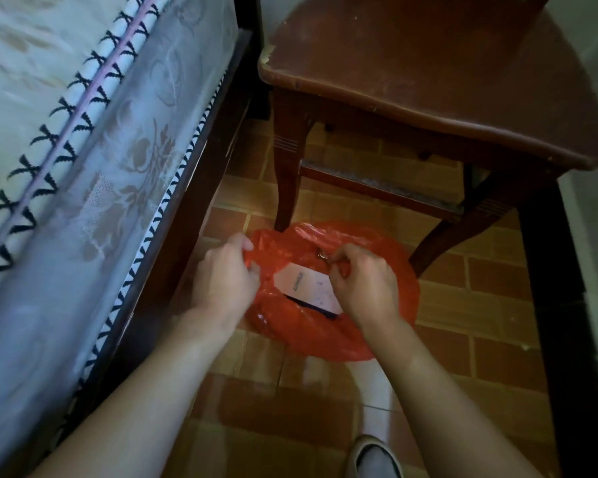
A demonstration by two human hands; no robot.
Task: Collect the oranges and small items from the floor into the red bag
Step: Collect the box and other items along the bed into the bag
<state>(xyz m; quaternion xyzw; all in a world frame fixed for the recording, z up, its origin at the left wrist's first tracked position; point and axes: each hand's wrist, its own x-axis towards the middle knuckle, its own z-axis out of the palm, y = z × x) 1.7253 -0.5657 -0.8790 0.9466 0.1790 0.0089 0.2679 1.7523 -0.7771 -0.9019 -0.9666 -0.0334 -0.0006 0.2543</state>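
The red bag (325, 332) of thin plastic lies on the tiled floor, between the bed and the chair. My left hand (223, 276) pinches its left rim. My right hand (363, 281) grips the right rim, and a small metal ring (322, 254) shows by its fingertips. Inside the mouth lies a pale card-like packet (306, 282) with printed text, and something dark sits beneath it. No oranges are in sight.
A bed (83, 150) with a pale patterned cover and dark wood frame runs along the left. A worn brown wooden chair (428, 70) stands over the bag's far side, one leg (285, 188) touching it. My shoe (373, 458) is at the bottom.
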